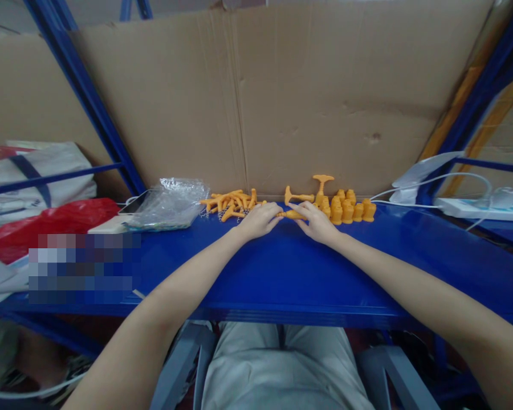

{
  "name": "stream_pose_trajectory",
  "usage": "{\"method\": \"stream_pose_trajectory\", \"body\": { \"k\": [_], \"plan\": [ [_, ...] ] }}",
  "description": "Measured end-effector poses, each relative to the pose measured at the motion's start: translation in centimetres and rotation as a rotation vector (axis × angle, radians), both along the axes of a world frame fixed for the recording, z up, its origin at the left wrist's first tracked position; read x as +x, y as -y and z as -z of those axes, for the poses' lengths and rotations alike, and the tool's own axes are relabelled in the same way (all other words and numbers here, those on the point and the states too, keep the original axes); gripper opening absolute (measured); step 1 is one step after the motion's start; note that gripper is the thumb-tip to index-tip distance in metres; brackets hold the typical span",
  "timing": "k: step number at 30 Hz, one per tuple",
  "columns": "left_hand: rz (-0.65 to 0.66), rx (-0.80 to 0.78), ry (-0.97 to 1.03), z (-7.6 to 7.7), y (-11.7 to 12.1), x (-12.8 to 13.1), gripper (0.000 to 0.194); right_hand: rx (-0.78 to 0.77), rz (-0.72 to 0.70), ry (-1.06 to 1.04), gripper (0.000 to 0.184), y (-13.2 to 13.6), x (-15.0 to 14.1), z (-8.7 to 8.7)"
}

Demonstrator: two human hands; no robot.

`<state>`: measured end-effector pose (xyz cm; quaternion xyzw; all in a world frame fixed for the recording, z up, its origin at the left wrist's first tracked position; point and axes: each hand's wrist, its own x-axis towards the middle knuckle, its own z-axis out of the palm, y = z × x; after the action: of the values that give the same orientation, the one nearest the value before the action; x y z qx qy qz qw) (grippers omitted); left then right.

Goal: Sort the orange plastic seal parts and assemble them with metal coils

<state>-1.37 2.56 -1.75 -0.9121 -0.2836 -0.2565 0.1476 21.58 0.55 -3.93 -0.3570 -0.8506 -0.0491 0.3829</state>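
Observation:
My left hand [260, 221] and my right hand [318, 221] are close together over the blue table, each with its fingers closed on an orange plastic piece [293, 215] lying crosswise between them. The fingers hide part of that piece. Behind my left hand lies a pile of branching orange plastic handles [231, 200], with bits of thin metal chain near it. Just beyond my right hand, one orange T-shaped piece [301, 197] lies on its side. Another T-shaped piece [323, 183] stands upright beside it. Several short, stubby orange plastic pieces [347, 212] stand grouped to the right.
The blue table [282, 273] backs onto a tall cardboard sheet [290, 102]. A clear plastic bag [169, 205] and a red bag [68, 219] lie at the left. A white power strip [487, 209] with cables is at the right, by a blue post [465, 114].

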Motion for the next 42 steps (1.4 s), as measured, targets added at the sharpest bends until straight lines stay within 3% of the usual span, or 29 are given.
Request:
{"method": "stream_pose_trajectory", "body": {
  "k": [4, 10, 13, 20, 31, 34, 39, 42],
  "plan": [
    [-0.027, -0.005, -0.001, 0.0, -0.5, -0.5, 0.02, -0.078, -0.076, -0.129, 0.049, -0.5, 0.4, -0.1],
    [-0.027, -0.005, -0.002, 0.1, -0.9, -1.3, 0.019, -0.498, -0.193, -0.362, 0.041, -1.3, 0.7, 0.2],
    [-0.026, 0.004, 0.012, 0.1, -0.6, -1.1, 0.019, -0.608, -0.22, -0.518, 0.037, -1.1, 0.4, -0.1],
    [0.009, -0.004, 0.052, 0.0, -0.3, -1.1, 0.017, -0.84, -0.128, -0.703, 0.025, 0.1, -0.7, -0.8],
    [0.04, 0.002, -0.005, -0.1, -0.6, -1.0, 0.018, -0.85, -0.081, -0.737, 0.028, 0.3, -0.9, -1.2],
    [0.025, 0.0, 0.001, -0.2, -0.6, -0.9, 0.019, -0.803, -0.115, -0.72, 0.026, 0.0, -0.6, -1.1],
    [-0.004, 0.03, 0.002, -0.4, -0.6, -1.2, 0.019, -0.756, -0.222, -0.64, 0.043, -0.4, 0.0, -0.7],
    [0.016, 0.052, 0.004, -0.3, -0.6, -1.2, 0.02, -0.743, -0.226, -0.638, 0.038, -0.5, 0.1, -0.7]
  ]
}}
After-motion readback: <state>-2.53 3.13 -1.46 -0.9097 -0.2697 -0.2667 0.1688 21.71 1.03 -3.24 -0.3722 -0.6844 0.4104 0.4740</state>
